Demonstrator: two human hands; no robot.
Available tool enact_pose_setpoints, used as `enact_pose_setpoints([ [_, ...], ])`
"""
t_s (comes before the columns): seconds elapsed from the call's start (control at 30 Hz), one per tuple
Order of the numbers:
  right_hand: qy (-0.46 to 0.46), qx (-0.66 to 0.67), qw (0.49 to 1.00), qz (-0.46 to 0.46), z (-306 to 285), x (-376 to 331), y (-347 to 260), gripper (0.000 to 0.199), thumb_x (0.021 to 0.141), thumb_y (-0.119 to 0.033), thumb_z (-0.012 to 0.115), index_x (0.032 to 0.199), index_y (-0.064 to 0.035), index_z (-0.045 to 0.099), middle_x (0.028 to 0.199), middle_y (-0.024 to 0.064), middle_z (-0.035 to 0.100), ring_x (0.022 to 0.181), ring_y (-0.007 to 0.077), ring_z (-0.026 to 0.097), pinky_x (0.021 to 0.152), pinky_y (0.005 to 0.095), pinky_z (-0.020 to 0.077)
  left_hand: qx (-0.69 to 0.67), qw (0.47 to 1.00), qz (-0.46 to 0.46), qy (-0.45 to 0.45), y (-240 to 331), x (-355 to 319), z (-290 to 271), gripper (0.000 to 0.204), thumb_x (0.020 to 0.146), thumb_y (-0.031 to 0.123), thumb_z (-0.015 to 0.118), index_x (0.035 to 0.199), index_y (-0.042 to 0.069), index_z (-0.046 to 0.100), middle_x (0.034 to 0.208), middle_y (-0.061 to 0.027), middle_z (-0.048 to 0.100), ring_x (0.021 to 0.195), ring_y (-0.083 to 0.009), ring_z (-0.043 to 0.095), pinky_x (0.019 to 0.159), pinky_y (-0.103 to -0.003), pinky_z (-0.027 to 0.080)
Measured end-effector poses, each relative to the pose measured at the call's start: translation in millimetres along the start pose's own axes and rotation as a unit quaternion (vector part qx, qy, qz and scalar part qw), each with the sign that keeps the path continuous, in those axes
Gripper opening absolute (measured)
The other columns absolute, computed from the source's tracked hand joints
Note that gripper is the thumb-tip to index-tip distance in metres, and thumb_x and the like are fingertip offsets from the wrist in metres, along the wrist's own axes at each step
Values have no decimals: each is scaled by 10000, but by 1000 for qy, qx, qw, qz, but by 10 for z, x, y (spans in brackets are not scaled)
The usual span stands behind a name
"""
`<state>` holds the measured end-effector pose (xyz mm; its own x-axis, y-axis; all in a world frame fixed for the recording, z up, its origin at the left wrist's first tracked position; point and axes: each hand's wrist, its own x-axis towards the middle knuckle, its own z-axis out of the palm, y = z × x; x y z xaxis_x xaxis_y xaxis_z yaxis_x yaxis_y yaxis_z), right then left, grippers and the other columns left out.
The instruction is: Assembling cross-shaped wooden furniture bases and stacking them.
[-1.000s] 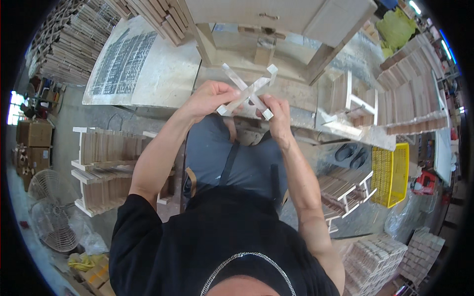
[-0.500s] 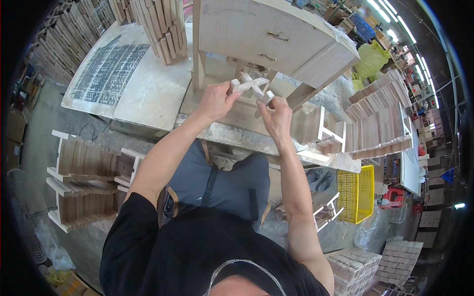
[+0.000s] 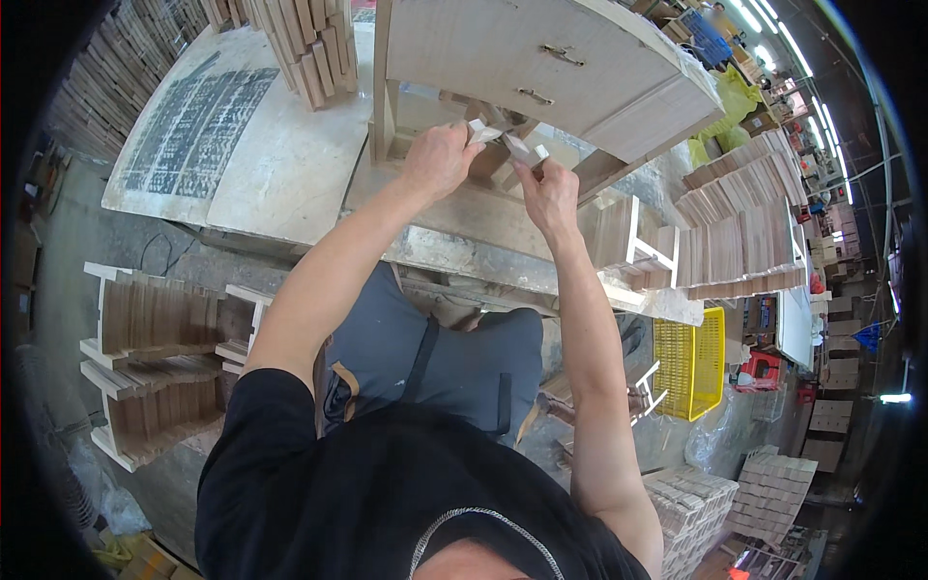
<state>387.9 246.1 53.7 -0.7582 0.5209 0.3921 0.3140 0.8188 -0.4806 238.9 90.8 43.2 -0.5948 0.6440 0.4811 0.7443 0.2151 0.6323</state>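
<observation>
Both my hands grip an X-shaped pale wooden piece (image 3: 519, 147). My left hand (image 3: 440, 162) is closed on one of its near ends, and my right hand (image 3: 552, 196) pinches the other near end. The piece's far part reaches into the opening below a pale wooden cabinet-like housing (image 3: 483, 48) with two metal handles. What it touches in there is hard to make out. Under my hands runs the wooden front ledge (image 3: 454, 224) of the workbench.
Stacked wood strips (image 3: 314, 53) stand on the bench top (image 3: 280, 159) at left. More strips lie in white-ended racks (image 3: 715, 242) at right and in racks (image 3: 155, 324) on the left floor. A yellow plastic crate (image 3: 688, 367) and wood bundles (image 3: 691, 503) stand at lower right.
Both hands have moved slightly away from me and to the right with the X-shaped piece. Its far part now reaches further under the housing. The view has shifted a little.
</observation>
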Motion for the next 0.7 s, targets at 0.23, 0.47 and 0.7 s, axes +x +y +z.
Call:
enact_pose_setpoints([
  [0.23,-4,12,1000,-14,22,1,14,369,889,-295,760,834,55,657,754,243,671,746,435,675,694,487,521,-7,998,-42,-43,35,16,-66,320,946,249,678,962,-69,652,893,-293,695,894,-471,674,788,-536,526],
  [0.47,16,21,1000,-11,17,-5,-63,348,884,-285,761,827,45,667,744,244,673,737,430,680,695,493,526,-22,999,-41,-25,-2,6,-42,319,934,247,694,948,-69,649,884,-297,683,885,-480,666,776,-529,520],
  [0.7,33,21,999,-26,-150,-39,-102,385,876,-324,766,793,45,694,723,236,685,722,414,691,702,482,540,-68,996,-54,10,165,-30,-162,303,905,250,713,909,-48,663,853,-267,683,846,-456,668,737,-490,512],
])
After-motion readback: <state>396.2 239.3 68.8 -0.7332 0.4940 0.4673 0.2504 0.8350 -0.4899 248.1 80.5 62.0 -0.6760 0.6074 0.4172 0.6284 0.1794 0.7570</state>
